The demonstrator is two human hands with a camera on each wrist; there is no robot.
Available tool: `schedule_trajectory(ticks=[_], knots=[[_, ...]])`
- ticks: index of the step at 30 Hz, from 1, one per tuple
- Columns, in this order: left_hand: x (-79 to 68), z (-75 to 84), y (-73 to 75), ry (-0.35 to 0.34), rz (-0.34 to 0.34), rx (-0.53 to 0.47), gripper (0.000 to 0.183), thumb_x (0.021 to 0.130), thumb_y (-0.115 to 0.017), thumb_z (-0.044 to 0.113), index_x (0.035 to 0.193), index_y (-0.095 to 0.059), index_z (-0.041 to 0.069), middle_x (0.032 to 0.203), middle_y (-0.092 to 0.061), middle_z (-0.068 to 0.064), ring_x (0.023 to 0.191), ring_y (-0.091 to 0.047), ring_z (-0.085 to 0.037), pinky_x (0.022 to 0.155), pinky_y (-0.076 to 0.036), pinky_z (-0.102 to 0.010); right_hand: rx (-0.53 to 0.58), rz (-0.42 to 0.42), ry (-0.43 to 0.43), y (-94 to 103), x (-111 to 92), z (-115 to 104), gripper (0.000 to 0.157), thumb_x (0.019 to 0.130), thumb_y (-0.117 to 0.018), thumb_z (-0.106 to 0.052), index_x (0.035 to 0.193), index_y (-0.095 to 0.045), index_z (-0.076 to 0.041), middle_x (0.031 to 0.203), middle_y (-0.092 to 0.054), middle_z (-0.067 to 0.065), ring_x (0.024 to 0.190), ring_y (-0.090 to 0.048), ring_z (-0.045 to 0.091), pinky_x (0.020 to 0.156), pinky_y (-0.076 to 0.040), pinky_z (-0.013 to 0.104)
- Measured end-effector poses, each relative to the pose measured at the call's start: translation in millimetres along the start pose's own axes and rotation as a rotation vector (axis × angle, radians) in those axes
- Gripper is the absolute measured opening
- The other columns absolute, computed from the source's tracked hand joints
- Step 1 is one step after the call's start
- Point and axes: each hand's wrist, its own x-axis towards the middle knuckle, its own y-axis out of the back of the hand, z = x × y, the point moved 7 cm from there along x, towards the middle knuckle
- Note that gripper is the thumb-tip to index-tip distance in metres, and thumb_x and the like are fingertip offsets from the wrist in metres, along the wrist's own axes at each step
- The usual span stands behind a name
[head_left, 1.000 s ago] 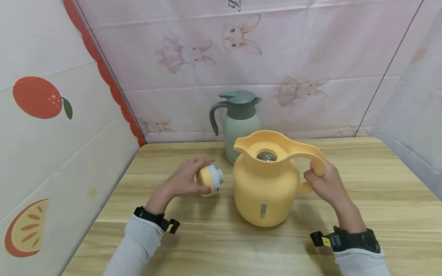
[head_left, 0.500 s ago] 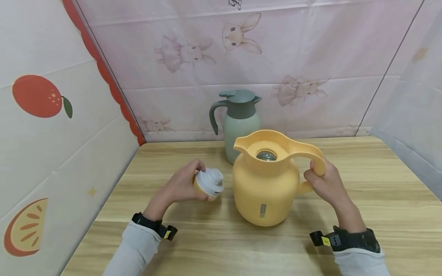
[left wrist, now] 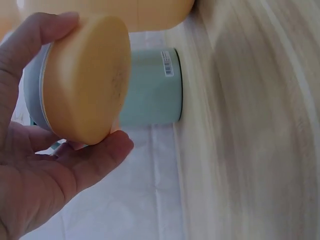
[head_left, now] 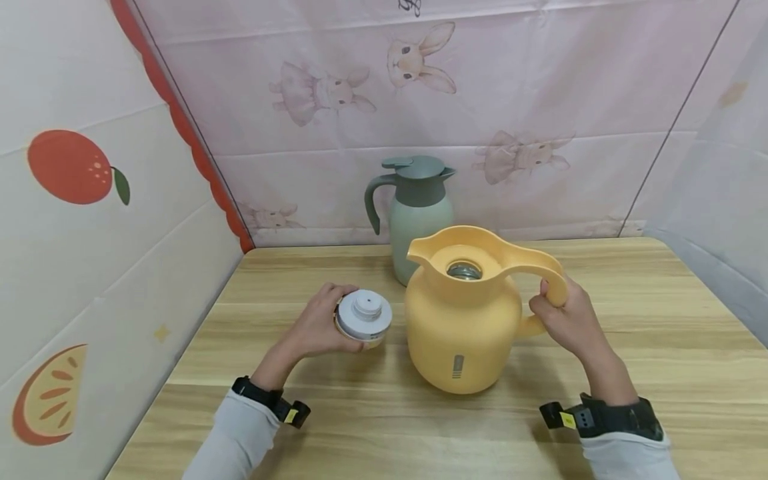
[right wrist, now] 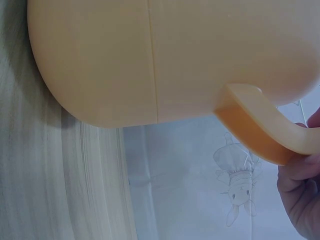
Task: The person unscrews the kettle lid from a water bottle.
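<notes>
My left hand [head_left: 320,325] holds a yellow and grey-white jug lid [head_left: 365,315] by its sides, its stepped grey underside turned up. In the left wrist view the smooth yellow top of the lid [left wrist: 92,75] faces down toward the table, thumb and fingers on opposite sides. Right of it stands a yellow thermos jug [head_left: 462,333], upright on the table with its round mouth uncovered. My right hand [head_left: 570,317] grips the jug's handle, whose lower end [right wrist: 265,125] shows in the right wrist view.
Behind the yellow jug, near the back wall, stands a green thermos jug [head_left: 420,213] with its lid on, partly hidden. The wooden table [head_left: 420,440] meets a rabbit-print wall cloth [head_left: 384,120] at the back and a fruit-print one [head_left: 120,267] on the left.
My left hand has turned the lid over, so its grey underside has gone from facing right toward the jug to facing up. The yellow jug and my right hand stay in place.
</notes>
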Motion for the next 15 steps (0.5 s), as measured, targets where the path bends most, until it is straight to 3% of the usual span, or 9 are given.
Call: schedule_trajectory(ticks=[7,15], knots=[[-2.5,-2.5,-2.7,0.063,0.038,-0.085,0.092,0.048,-0.091,0.027,0.127,-0.048,0.008,0.115,-0.05,-0.004,0.103,-0.05,-0.021,0.086,-0.043,-0.043,0.011,-0.008,-0.012,-0.6,-0.5,0.6,0.008,0.079,-0.048,0.005,0.079,-0.042,-0.001,0.06,-0.038,0.008,0.046,-0.038,0.017,0.043,-0.034,0.029],[-4.0,-7.3,-8.3,0.162,0.047,-0.135,0.094,0.049,-0.092,0.023,0.128,-0.046,0.003,0.118,-0.051,-0.008,0.105,-0.05,-0.023,0.084,-0.044,-0.042,0.009,0.0,-0.014,0.2,-0.4,-0.4,0.009,0.079,-0.048,0.004,0.078,-0.042,-0.002,0.059,-0.037,0.007,0.046,-0.037,0.017,0.043,-0.034,0.029]])
